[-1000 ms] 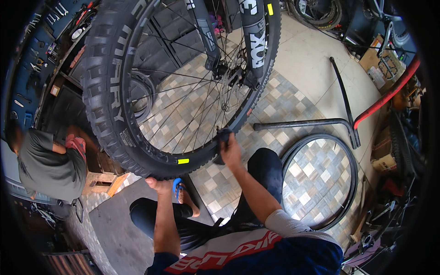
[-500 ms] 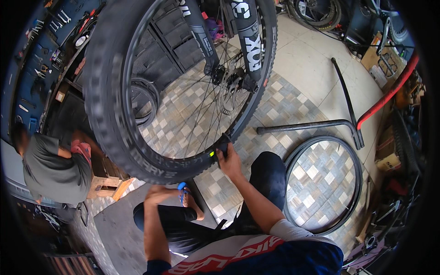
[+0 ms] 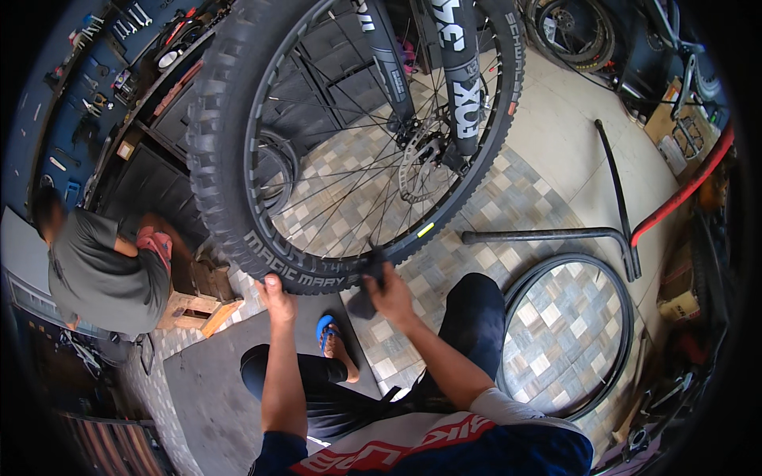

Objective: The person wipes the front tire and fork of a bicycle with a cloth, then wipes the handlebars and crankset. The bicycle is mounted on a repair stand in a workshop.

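A bicycle wheel with a knobby black tyre (image 3: pixel 213 159) stands before me, held in a black suspension fork (image 3: pixel 463 71). At its hub shows a disc brake rotor (image 3: pixel 410 176). My left hand (image 3: pixel 278 300) is closed on the tyre's lower left edge, thumb uppermost. Bunched in my right hand (image 3: pixel 392 295) is a dark cloth (image 3: pixel 366 289), which lies against the bottom of the tyre and rim. Part of the cloth hangs below the tyre, and the fingers are partly hidden in it. A yellow mark (image 3: pixel 426 230) sits on the rim, right of the cloth.
A loose black tyre (image 3: pixel 627 333) lies on the tiled floor to my right. Beyond it is a stand with black legs (image 3: pixel 548 236) and a red tube (image 3: pixel 686 186). At left, a person in a grey shirt (image 3: pixel 111 274) sits by a wooden crate (image 3: pixel 190 311). Tools hang on a blue board (image 3: pixel 48 119).
My left hand has come up from below onto the tyre. The wheel has turned, carrying the yellow mark rightward past my right hand. My right hand and cloth are slightly lower. The view has shifted.
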The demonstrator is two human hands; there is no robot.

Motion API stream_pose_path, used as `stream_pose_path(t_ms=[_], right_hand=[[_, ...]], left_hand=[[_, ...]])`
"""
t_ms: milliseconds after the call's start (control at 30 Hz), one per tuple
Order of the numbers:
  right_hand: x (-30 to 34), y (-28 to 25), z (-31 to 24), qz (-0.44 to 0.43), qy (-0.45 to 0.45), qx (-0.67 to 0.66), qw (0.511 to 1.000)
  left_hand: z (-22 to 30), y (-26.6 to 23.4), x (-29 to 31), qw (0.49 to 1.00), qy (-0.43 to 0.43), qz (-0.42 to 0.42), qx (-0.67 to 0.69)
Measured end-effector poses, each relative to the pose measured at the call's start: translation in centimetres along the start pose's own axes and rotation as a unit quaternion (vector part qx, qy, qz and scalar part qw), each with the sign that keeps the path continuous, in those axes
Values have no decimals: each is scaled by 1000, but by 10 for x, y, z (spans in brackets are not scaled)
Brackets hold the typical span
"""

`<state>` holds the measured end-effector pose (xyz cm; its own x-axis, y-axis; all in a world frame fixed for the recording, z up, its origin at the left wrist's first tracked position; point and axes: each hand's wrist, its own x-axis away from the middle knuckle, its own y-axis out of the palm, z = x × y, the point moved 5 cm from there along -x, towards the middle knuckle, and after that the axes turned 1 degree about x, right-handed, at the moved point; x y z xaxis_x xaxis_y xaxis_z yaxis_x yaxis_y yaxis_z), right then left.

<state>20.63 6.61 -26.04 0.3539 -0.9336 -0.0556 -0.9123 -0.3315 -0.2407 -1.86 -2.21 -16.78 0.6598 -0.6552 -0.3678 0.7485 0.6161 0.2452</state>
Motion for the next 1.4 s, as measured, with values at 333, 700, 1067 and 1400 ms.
stream_pose_path(t_ms=[333, 700, 1067, 1400], right_hand=[[-19, 19, -146, 28, -243, -166, 955], [-11, 17, -120, 43, -289, -21, 956], [-8, -11, 15, -28, -57, 197, 978], [-7, -88, 70, -239, 29, 411, 879]], left_hand=[[-39, -3, 18, 998, 59, -10, -20], [-33, 2, 4, 996, 81, 22, -24], [-6, 10, 2, 998, 5, 64, -2], [22, 16, -16, 999, 12, 26, -42]])
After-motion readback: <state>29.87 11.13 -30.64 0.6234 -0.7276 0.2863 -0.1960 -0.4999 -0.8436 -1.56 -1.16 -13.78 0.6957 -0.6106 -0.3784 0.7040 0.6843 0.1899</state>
